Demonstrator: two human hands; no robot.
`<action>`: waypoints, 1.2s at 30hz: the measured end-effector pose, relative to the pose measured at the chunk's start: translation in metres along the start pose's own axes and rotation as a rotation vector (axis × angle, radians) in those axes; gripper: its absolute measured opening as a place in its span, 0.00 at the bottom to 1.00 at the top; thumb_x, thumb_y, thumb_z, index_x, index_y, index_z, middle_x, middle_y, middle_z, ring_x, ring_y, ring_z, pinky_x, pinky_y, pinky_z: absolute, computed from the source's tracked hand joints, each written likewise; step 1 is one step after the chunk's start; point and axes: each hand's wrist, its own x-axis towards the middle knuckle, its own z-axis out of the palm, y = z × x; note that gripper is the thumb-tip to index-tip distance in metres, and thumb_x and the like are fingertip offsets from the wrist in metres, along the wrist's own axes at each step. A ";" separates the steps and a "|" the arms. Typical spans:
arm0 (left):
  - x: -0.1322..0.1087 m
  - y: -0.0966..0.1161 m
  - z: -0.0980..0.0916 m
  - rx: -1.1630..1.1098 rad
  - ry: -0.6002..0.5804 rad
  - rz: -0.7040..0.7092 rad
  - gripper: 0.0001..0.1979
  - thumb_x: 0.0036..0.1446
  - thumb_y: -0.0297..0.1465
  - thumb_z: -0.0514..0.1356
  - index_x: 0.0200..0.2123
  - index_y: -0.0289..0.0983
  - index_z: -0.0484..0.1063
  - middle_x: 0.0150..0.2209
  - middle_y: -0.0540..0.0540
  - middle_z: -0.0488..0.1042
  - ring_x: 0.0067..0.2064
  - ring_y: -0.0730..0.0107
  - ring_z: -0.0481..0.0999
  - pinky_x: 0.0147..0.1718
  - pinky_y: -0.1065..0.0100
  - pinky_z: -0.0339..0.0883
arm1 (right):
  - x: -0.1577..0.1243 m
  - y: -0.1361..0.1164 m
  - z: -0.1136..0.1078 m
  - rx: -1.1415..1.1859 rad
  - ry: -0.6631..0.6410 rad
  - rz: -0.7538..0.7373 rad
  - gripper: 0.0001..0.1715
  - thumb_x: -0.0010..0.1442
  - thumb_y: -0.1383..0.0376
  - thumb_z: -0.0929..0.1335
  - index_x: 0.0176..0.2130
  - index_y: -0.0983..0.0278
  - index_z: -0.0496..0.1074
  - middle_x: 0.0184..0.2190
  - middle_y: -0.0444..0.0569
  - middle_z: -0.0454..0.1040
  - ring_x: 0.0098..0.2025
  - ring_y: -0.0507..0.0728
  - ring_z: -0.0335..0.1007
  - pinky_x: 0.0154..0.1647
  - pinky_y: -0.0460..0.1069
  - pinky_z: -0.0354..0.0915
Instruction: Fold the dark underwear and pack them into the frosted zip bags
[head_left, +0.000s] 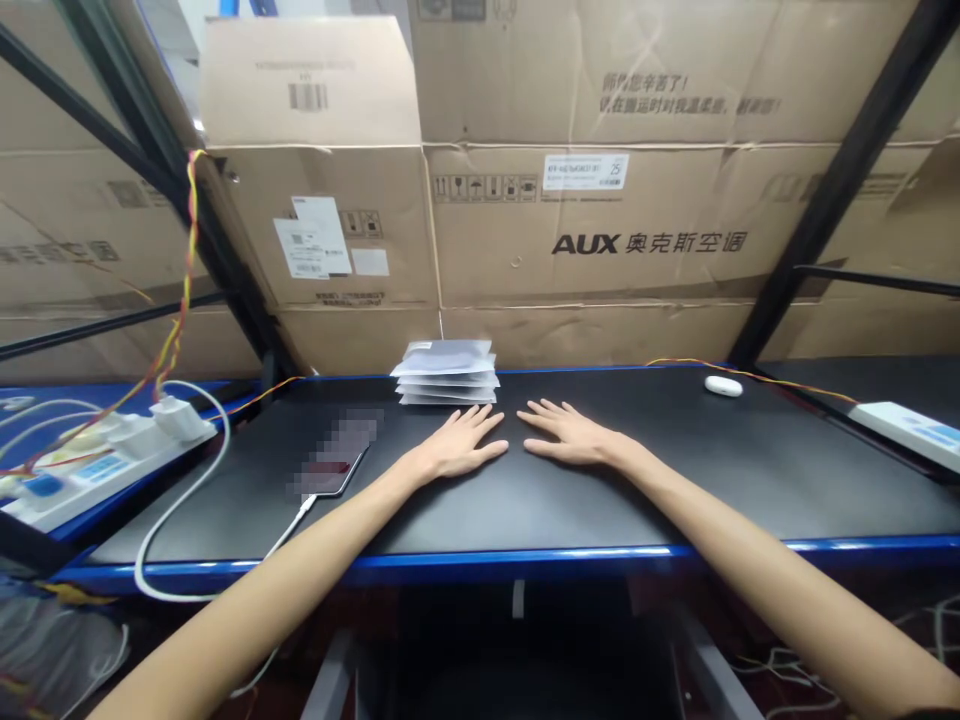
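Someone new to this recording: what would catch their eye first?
Probably the left hand and right hand, spread palms down mid-table. Just beyond the left fingers sits a stack of pale packets. Behind, cardboard printed "AUX" fills the background.

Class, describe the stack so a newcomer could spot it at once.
On the black tabletop, find the back edge by the cardboard. Beyond the left hand sits a stack of pale, flat packets; its layers distinguish it from the white oval object farther right.
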 end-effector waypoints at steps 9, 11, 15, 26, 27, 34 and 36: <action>-0.001 0.003 -0.003 -0.017 -0.045 -0.029 0.40 0.64 0.58 0.39 0.71 0.43 0.45 0.73 0.43 0.38 0.73 0.53 0.36 0.68 0.48 0.33 | -0.001 -0.001 -0.002 0.007 -0.022 0.012 0.49 0.61 0.33 0.56 0.70 0.54 0.48 0.72 0.48 0.40 0.73 0.65 0.28 0.71 0.63 0.28; -0.001 0.003 -0.004 -0.020 -0.046 -0.035 0.40 0.64 0.59 0.39 0.71 0.44 0.45 0.73 0.43 0.38 0.73 0.53 0.36 0.68 0.48 0.33 | -0.001 -0.002 -0.002 0.003 -0.021 0.012 0.49 0.61 0.33 0.56 0.71 0.54 0.48 0.72 0.49 0.40 0.73 0.64 0.28 0.71 0.63 0.28; -0.002 0.005 -0.005 -0.021 -0.048 -0.035 0.40 0.64 0.58 0.39 0.71 0.43 0.44 0.73 0.43 0.38 0.73 0.53 0.36 0.68 0.48 0.33 | -0.001 -0.001 -0.002 0.001 -0.024 0.014 0.49 0.61 0.33 0.56 0.70 0.54 0.48 0.72 0.49 0.40 0.73 0.64 0.28 0.71 0.64 0.28; -0.001 0.004 -0.004 -0.016 -0.042 -0.031 0.40 0.64 0.59 0.40 0.71 0.42 0.45 0.72 0.41 0.38 0.73 0.54 0.36 0.68 0.48 0.33 | 0.000 0.000 -0.002 0.009 -0.028 0.018 0.50 0.60 0.33 0.56 0.70 0.54 0.49 0.72 0.48 0.40 0.73 0.64 0.28 0.71 0.63 0.29; -0.001 0.004 -0.004 -0.017 -0.042 -0.032 0.40 0.64 0.59 0.40 0.71 0.42 0.45 0.72 0.41 0.38 0.73 0.54 0.36 0.68 0.48 0.33 | 0.000 0.000 -0.002 0.011 -0.026 0.017 0.50 0.60 0.33 0.56 0.70 0.54 0.49 0.72 0.48 0.40 0.73 0.64 0.28 0.71 0.63 0.29; -0.001 0.003 -0.003 -0.024 -0.038 -0.030 0.40 0.64 0.59 0.39 0.71 0.43 0.45 0.72 0.43 0.38 0.73 0.53 0.36 0.68 0.48 0.33 | 0.000 0.001 -0.001 -0.001 -0.026 0.020 0.50 0.60 0.33 0.56 0.70 0.54 0.49 0.72 0.48 0.40 0.73 0.64 0.28 0.71 0.64 0.29; 0.000 0.002 -0.001 -0.022 -0.034 -0.026 0.40 0.64 0.59 0.39 0.71 0.44 0.45 0.72 0.43 0.38 0.73 0.54 0.37 0.68 0.48 0.34 | 0.000 0.000 -0.001 0.003 -0.027 0.017 0.50 0.60 0.33 0.56 0.70 0.53 0.49 0.72 0.48 0.40 0.73 0.65 0.28 0.71 0.64 0.29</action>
